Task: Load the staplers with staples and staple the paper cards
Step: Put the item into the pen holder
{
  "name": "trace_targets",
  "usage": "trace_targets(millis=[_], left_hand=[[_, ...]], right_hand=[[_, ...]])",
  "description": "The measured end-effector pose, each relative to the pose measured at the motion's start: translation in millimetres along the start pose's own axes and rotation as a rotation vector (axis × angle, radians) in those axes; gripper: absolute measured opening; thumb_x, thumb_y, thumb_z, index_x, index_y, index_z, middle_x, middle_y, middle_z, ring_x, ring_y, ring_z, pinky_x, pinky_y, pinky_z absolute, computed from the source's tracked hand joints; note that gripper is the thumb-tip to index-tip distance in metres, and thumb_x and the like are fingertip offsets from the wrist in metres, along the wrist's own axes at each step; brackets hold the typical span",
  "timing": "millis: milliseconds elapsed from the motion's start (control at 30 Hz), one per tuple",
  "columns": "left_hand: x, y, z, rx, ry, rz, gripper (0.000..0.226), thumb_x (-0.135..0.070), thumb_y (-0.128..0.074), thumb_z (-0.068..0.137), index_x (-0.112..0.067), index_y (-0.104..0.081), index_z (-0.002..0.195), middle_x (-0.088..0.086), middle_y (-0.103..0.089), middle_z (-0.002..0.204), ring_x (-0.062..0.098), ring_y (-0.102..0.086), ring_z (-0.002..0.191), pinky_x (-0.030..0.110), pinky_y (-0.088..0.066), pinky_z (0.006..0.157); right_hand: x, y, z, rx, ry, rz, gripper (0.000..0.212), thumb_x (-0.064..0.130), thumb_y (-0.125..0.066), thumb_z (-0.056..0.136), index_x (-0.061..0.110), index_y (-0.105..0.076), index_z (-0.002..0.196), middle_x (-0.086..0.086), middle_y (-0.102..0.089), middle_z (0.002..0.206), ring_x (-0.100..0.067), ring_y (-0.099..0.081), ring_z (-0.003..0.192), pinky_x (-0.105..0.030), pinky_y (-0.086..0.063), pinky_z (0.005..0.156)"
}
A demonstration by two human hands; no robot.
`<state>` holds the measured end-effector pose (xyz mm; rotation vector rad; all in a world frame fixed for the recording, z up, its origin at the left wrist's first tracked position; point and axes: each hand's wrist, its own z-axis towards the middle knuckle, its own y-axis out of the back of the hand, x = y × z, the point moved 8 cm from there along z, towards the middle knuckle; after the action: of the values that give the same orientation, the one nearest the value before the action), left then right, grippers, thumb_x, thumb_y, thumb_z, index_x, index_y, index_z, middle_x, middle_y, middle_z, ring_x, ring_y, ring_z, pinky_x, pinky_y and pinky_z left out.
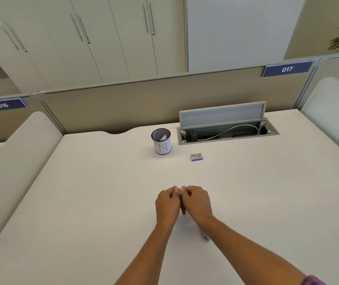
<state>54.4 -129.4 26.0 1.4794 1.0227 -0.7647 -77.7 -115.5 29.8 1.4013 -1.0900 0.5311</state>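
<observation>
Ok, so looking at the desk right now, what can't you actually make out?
- Stapler, head view: mostly hidden between the left hand and right hand; whether staples are loaded can't be seen.
- Metal piece by the right forearm: partly covered, too small to identify.
- Small box: label too small to read.
- Mesh cup: contents unclear beyond something white.

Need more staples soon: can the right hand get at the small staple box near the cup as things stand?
Probably yes, once freed. The right hand and left hand both grip a stapler. The staple box lies farther back on bare desk, right of the cup, with nothing between.
</observation>
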Motion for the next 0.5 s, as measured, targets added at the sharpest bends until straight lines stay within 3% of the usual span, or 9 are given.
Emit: trace_targets(millis=[167, 300, 367, 500], left_hand=[[26.1, 0.6, -15.5, 0.009, 0.019, 0.08, 0.038, -0.017, -0.055, 0.094, -0.008, -0.049, 0.058, -0.008, -0.04, 0.044, 0.012, -0.031, 0.049, 0.022, -0.027, 0.048], [48.8, -3.1, -20.6, 0.032, 0.048, 0.1, 0.034, -0.023, -0.061, 0.089, -0.004, -0.059, 0.062, 0.0, -0.05, 0.05, 0.013, -0.038, 0.05, 0.027, -0.033, 0.055], [58.2, -4.0, -19.8, 0.028, 0.062, 0.122, 0.04, -0.025, -0.063, 0.089, -0.006, -0.052, 0.056, 0.0, -0.045, 0.049, 0.014, -0.036, 0.05, 0.027, -0.032, 0.054], [68.8, -5.6, -17.6, 0.011, 0.081, 0.146, 0.045, -0.026, -0.065, 0.091, -0.009, -0.05, 0.052, 0.0, -0.047, 0.048, 0.015, -0.038, 0.049, 0.026, -0.032, 0.053]], right_hand=[[-15.4, -10.7, -22.8, 0.097, -0.042, -0.165, 0.041, 0.013, -0.043, 0.092, 0.009, -0.063, 0.056, -0.002, -0.067, 0.049, -0.013, -0.062, 0.048, -0.028, -0.056, 0.056], [-22.6, -16.0, -33.4, 0.138, -0.051, -0.341, 0.03, 0.009, -0.048, 0.091, 0.013, -0.057, 0.062, -0.001, -0.066, 0.06, -0.018, -0.059, 0.055, -0.024, -0.04, 0.048], [-25.3, -18.0, -36.6, 0.136, -0.05, -0.38, 0.029, 0.01, -0.048, 0.094, 0.015, -0.051, 0.065, -0.004, -0.065, 0.068, -0.019, -0.055, 0.058, -0.025, -0.037, 0.05], [-26.9, -24.2, -40.4, 0.144, -0.037, -0.435, 0.027, 0.013, -0.047, 0.096, 0.014, -0.058, 0.071, -0.008, -0.071, 0.073, -0.023, -0.067, 0.069, -0.029, -0.051, 0.08]])
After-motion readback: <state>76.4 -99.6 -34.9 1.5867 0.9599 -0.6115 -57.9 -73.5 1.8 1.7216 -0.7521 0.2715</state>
